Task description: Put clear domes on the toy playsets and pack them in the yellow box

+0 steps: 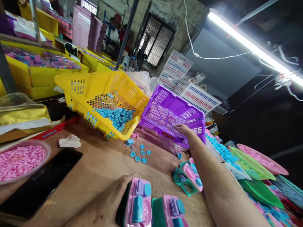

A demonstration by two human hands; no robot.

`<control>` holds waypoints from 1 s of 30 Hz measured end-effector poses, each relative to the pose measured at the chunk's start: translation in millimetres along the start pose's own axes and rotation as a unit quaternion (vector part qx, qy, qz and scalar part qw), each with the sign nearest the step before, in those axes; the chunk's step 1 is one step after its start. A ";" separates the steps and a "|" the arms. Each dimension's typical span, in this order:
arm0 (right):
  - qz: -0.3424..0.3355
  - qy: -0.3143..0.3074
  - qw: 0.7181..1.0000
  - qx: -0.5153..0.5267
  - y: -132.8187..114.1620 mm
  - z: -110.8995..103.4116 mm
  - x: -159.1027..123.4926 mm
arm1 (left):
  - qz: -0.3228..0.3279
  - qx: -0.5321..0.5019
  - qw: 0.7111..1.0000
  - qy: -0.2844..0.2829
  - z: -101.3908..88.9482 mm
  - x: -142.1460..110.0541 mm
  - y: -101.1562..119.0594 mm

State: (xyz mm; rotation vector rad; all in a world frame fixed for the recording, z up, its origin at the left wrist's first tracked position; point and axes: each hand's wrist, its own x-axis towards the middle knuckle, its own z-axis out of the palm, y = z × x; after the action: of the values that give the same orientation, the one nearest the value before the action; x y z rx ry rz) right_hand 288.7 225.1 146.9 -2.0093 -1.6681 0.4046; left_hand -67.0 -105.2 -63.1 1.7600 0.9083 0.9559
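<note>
My left hand [115, 192] lies along the side of a pink-topped plastic toy [137, 205] with blue and purple parts, its fingers curled at the toy's upper edge and partly hidden. Touching that toy on its right is a second toy of the same kind [170, 210]. My right arm stretches forward, and my right hand [183, 130] is over the near side of a purple basket [163, 126], by the clear plastic in it. What the right fingers hold, if anything, does not show. A third toy [188, 178] stands left of my right forearm.
Blue pieces fill part of a yellow basket [99, 121]. Several small blue discs [142, 152] lie on the wooden table [94, 170]. On the left are a black phone [42, 183], a crumpled tissue [69, 142] and a bowl of pink pieces [22, 159]. Coloured baskets [251, 164] line the right.
</note>
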 end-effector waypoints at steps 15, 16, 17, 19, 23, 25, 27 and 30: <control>-0.060 -0.052 0.926 0.368 -39.8 -46.1 -132.6 | 0.027 -0.005 0.999 -0.038 -9.6 5.5 9.2; -0.068 -0.076 0.919 0.381 -41.1 -46.0 -158.0 | 0.032 -0.004 0.999 -0.031 -10.9 5.9 11.1; -0.072 -0.103 0.911 0.394 -41.9 -43.5 -184.1 | 0.035 -0.002 0.999 -0.026 -11.8 6.1 12.9; -0.063 -0.167 0.896 0.407 -43.1 -31.5 -235.4 | 0.036 0.007 0.999 -0.018 -12.7 5.9 15.7; -0.030 -0.262 0.891 0.369 -46.6 0.0 -312.2 | 0.041 0.017 0.999 -0.001 -10.0 4.8 16.3; -0.051 -0.272 0.906 0.319 -45.3 6.5 -329.8 | 0.054 0.009 0.998 0.006 -8.3 5.5 15.2; -0.078 -0.299 0.918 0.249 -39.4 5.1 -333.3 | 0.064 0.000 0.998 0.011 -8.9 7.4 15.9; -0.114 -0.316 0.923 0.188 -31.7 11.6 -316.9 | 0.051 -0.019 0.998 0.025 -16.5 8.7 29.6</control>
State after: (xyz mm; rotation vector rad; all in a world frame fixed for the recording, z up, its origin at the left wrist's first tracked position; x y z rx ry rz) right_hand 190.6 -77.6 128.1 -1.4539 -1.9630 1.2825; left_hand -72.8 -101.0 -28.8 1.7706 0.8336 1.0811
